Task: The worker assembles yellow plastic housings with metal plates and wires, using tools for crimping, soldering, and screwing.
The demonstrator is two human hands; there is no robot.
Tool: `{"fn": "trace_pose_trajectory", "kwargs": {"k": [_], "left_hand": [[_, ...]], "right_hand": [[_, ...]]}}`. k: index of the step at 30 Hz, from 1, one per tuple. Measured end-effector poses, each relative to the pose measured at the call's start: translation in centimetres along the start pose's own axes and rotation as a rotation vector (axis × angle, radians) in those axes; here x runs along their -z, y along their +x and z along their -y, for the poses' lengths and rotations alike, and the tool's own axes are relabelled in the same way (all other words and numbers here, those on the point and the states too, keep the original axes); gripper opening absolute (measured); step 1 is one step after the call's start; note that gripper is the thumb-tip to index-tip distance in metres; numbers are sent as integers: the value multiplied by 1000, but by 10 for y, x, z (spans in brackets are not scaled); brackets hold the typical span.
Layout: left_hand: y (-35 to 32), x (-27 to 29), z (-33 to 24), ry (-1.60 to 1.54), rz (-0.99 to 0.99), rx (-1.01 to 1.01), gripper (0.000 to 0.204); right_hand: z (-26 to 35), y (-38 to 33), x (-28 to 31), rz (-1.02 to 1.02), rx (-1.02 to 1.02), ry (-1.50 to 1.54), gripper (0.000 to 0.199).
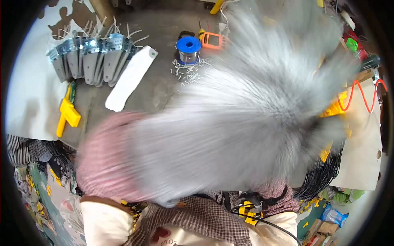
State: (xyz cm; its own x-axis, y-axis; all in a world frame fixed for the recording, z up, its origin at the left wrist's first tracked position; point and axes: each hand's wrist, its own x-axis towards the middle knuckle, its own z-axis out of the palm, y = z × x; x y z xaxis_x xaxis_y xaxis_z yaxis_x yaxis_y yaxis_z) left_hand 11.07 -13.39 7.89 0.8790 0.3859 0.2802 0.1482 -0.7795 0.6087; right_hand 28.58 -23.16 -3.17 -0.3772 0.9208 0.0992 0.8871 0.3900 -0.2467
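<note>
A large grey-white streaked mass (213, 135), smeared by motion, spreads across the middle and right of the bench. I cannot make out what it is. My left arm in a pink checked sleeve (108, 160) reaches up to its left side; the hand is hidden or lost in the blur. At the lower right shows my right sleeve (283, 199), also checked, with that hand hidden behind the mass. Beyond my left sleeve lies a long white plastic piece (131, 80). Several grey handle-like parts (94, 61) with bluish metal ends and pale wires stand in a row nearby.
A blue solder spool (188, 47) stands among small metal pins (188, 74), beside an orange meter (212, 40). A yellow tool (69, 112) lies at left. To the right are a red coiled cord (357, 96), a white board (361, 151) and black cables (322, 176).
</note>
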Motion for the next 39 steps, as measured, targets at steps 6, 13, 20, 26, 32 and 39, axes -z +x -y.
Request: {"fn": "trace_pose_trajectory", "kwargs": {"k": [6, 13, 20, 26, 32, 39], "left_hand": [[40, -1, 16, -336, -44, -34, 57], [-68, 28, 74, 720, 132, 656, 40], [-90, -37, 42, 512, 249, -373, 37], [-27, -8, 19, 19, 23, 339, 65], [-11, -21, 23, 657, 150, 94, 35], [-91, -65, 34, 594, 17, 12, 38]], "right_hand": [[4, 29, 30, -16, -109, 372, 50], [-56, -10, 105, -3, -471, 222, 49], [-41, -55, 86, 205, -531, -3, 33], [-37, -49, 85, -124, -206, 246, 32], [-45, -57, 55, -133, -302, 413, 27], [-37, -43, 61, -90, -264, 346, 24]]}}
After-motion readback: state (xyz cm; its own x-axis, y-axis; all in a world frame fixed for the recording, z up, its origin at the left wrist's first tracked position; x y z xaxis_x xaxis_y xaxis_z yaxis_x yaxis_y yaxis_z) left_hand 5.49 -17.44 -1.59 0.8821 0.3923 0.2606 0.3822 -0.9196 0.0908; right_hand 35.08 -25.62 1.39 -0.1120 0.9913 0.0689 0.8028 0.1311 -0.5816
